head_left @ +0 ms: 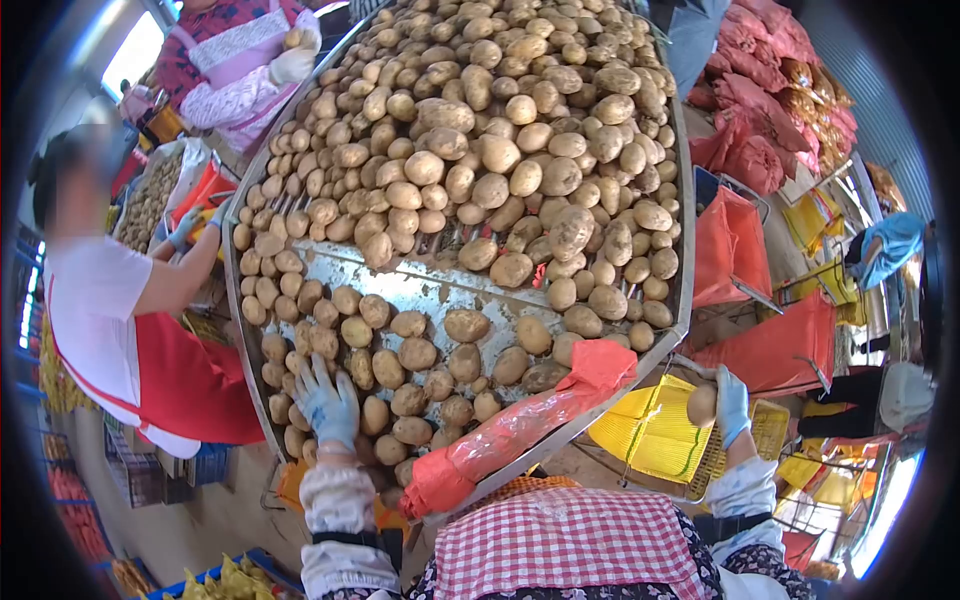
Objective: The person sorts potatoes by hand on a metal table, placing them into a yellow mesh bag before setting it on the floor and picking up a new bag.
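My left hand (327,405), in a pale blue glove, lies with its fingers spread over potatoes (408,401) at the near left of the metal sorting table (390,288). Off the table's right edge, my right hand (734,405), gloved the same way, grips a single potato (702,405). Below and left of that potato, a yellow mesh bag (652,428) hangs open beside a yellow crate (760,440). A red plastic-wrapped roll (525,428) runs along the table's near edge, between my two arms.
A large heap of potatoes (500,150) covers the far part of the table. A person in a red apron (190,370) works at the left, another with purple sleeves (235,90) at the far left. Red bags (728,250) hang along the right, with stacked pink sacks (760,100) behind.
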Demonstrator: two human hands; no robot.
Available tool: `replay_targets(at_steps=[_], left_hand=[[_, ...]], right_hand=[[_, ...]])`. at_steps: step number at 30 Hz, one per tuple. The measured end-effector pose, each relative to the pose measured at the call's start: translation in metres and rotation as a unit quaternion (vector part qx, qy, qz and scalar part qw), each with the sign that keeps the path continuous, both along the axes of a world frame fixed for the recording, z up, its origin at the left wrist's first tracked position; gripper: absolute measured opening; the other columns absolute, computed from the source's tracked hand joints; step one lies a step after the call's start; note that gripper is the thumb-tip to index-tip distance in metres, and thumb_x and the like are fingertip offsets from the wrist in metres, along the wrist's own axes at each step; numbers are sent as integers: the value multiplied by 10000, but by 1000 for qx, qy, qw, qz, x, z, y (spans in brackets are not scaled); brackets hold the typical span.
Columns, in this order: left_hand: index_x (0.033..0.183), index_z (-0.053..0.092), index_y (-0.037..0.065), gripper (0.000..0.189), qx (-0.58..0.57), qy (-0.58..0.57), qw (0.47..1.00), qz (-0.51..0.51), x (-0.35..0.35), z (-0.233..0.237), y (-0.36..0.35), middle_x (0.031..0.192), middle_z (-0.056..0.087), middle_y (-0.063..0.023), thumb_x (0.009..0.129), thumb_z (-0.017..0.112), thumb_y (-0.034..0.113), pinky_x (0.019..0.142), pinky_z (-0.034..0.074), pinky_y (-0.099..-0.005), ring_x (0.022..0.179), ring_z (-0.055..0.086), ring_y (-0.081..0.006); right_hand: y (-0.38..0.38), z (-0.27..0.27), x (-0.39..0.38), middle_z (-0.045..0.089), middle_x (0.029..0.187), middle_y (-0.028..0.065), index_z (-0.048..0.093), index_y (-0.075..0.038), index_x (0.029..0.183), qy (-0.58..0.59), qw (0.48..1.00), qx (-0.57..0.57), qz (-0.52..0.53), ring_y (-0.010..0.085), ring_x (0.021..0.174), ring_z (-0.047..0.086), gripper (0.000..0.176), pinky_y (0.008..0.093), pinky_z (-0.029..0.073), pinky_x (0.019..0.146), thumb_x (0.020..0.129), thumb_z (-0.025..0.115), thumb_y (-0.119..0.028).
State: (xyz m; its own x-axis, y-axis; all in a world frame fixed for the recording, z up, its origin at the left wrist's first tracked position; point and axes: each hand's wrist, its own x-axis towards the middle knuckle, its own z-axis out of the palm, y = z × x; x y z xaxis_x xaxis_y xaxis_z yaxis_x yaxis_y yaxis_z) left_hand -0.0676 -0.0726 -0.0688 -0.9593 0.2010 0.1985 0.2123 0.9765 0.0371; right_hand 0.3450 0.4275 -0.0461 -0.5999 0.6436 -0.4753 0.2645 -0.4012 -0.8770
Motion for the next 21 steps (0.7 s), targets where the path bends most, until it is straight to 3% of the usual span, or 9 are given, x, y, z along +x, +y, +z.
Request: replay_targets(at_steps=[2, 3, 5, 8, 9, 12, 13, 15, 21], left_hand=[[1416, 375, 134, 563, 4, 1, 997, 80, -21, 2, 19, 1455, 350, -163, 922, 443, 396, 1088, 216, -523, 1280, 354, -413], [1414, 376, 119, 569, -10, 7, 993, 120, -25, 10, 36, 1436, 379, -163, 928, 436, 409, 1093, 200, -521, 1274, 375, -386], [1405, 386, 110, 563, 177, 36, 983, 10, -36, -9, 38, 1413, 415, -157, 925, 442, 399, 1094, 178, -539, 1269, 396, -357], [1410, 379, 111, 589, 242, -102, 954, -143, 6, 22, 49, 1423, 405, -149, 891, 494, 365, 1103, 150, -544, 1322, 352, -336], [1413, 369, 108, 613, 96, -74, 967, -224, 28, 38, 50, 1446, 369, -146, 872, 523, 351, 1120, 123, -518, 1345, 320, -328], [1412, 363, 93, 644, 43, -96, 966, -237, 40, 26, 24, 1457, 344, -152, 856, 543, 362, 1126, 100, -523, 1354, 305, -321], [1409, 361, 75, 626, 37, -68, 983, -164, 36, 27, 18, 1450, 350, -164, 868, 538, 334, 1127, 130, -505, 1349, 312, -326], [1406, 358, 57, 608, 30, -43, 995, -88, 35, 25, 4, 1444, 356, -175, 880, 533, 307, 1127, 161, -486, 1343, 320, -332], [1380, 365, -23, 433, 356, 6, 934, -36, 51, 2, -50, 1396, 422, -162, 993, 401, 166, 1061, 336, -341, 1286, 406, -250]], right_hand=[[3, -12, 3, 621, 1096, 136, 600, -23, 1137, -87, 925, 356, -98, 228, 986, 597, 275, 324, 474, 886, 942, 519, -200], [-5, 1, -13, 621, 1096, 136, 600, -23, 1137, -86, 926, 356, -94, 228, 986, 597, 275, 324, 474, 886, 942, 519, -200], [-41, 58, -83, 608, 1133, 125, 585, -16, 1179, -89, 811, 578, 22, 234, 1039, 578, 284, 328, 460, 907, 938, 532, -156], [-88, 81, -174, 607, 1147, 141, 590, -17, 1170, -11, 875, 471, 112, 245, 1058, 580, 289, 335, 460, 905, 937, 527, -176], [-104, 79, -197, 605, 1159, 152, 593, -24, 1170, 41, 907, 386, 165, 256, 1069, 581, 301, 334, 454, 912, 928, 543, -195], [-170, 107, -259, 580, 1203, 170, 563, -56, 1217, 36, 785, 461, 412, 290, 1094, 576, 411, 350, 467, 905, 880, 587, -290], [-186, 93, -274, 555, 1245, 170, 549, -65, 1237, 65, 736, 478, 475, 302, 1103, 570, 452, 360, 477, 895, 863, 597, -315], [-220, 78, -291, 545, 1218, 169, 521, -54, 1235, 125, 671, 557, 473, 350, 998, 592, 438, 390, 498, 844, 841, 611, -222], [-263, 49, -313, 533, 1239, 120, 528, -128, 1198, -152, 479, 630, 592, 268, 994, 616, 367, 455, 518, 715, 849, 576, -231]])
